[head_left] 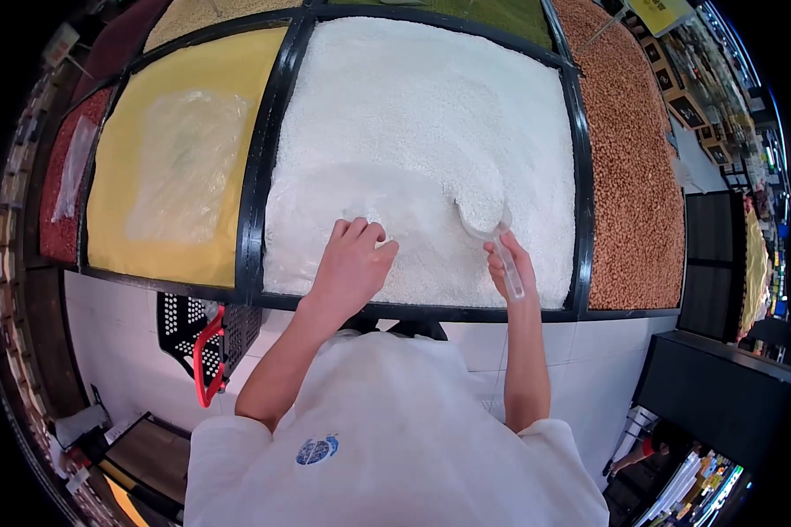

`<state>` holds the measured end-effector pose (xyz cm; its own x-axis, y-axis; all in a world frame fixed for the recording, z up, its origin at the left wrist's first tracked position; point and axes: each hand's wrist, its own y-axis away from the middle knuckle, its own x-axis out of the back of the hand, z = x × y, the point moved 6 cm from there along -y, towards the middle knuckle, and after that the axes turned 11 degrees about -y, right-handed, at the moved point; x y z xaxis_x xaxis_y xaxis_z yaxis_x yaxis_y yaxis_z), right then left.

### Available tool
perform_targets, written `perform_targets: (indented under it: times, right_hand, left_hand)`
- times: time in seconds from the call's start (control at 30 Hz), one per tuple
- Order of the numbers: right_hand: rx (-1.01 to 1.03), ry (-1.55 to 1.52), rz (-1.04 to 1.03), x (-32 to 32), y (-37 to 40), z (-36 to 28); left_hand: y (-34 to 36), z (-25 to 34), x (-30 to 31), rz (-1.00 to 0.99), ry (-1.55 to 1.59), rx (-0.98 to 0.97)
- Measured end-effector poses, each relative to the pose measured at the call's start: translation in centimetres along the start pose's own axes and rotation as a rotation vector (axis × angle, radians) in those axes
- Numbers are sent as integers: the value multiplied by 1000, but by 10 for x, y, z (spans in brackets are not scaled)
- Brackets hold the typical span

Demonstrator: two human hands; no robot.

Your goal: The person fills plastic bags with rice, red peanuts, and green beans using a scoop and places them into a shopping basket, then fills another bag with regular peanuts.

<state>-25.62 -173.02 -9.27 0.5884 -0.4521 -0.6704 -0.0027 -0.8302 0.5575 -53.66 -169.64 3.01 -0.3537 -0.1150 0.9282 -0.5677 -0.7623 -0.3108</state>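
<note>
Nearest you, below the bin and to the left, a black shopping basket (171, 329) with a red handle (204, 364) stands on the pale floor (580, 356). Beyond that runs the bin's black near rim (479, 314), and both your hands are over the white grain (431, 97) just past it.

Your hands are well apart. Your right hand (511, 268), at the right, is wrapped round the clear handle of the scoop (506, 220). Your left hand (353, 263) has its fingers curled in, closed on what looks like a clear plastic bag (404, 211) lying low on the grain; its edges are hard to make out against the white.

The scoop's long axis runs near to far with a lean to the left: handle end towards you, bowl pointing away and heaped with white grain. That bowl sits to the right of your left hand and a little farther off, with the bag's right part reaching into the gap between. Your right hand is plainly the nearer one to it.

Farther out, yellow grain (119, 167) fills the bin on the left, brown beans or nuts (633, 184) the one on the right, and green grain (492, 13) lies at the far side.
</note>
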Motion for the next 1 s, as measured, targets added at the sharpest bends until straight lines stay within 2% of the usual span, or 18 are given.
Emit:
perform_targets:
  times: [0.1, 0.3, 0.4, 0.53, 0.63, 0.73, 0.83, 0.93, 1.0]
  right_hand:
    - [22, 50, 21, -3, 41, -2]
    - [-15, 30, -63, -23, 80, -15]
    - [-63, 229, -103, -48, 88, -23]
    - [-143, 766, -55, -101, 82, -19]
    - [-161, 1080, -88, -157, 62, 7]
    - [81, 1635, -330, -196, 36, 38]
    - [329, 1859, -503, -220, 50, 44]
    - [291, 1834, -304, -206, 78, 13]
    - [180, 1632, -70, -176, 97, -13]
  left_hand:
    - [4, 3, -4, -11, 27, 2]
    - [6, 10, -4, -1, 52, -24]
    - [8, 10, -4, -9, 43, -23]
    - [10, 8, -9, 16, 33, -22]
    - [11, 9, -5, 37, 68, -23]
    - [13, 7, -8, 53, 61, -6]
    - [15, -1, -5, 69, 78, 23]
    - [17, -8, 1, 66, 92, 44]
    - [21, -14, 4, 132, 66, 80]
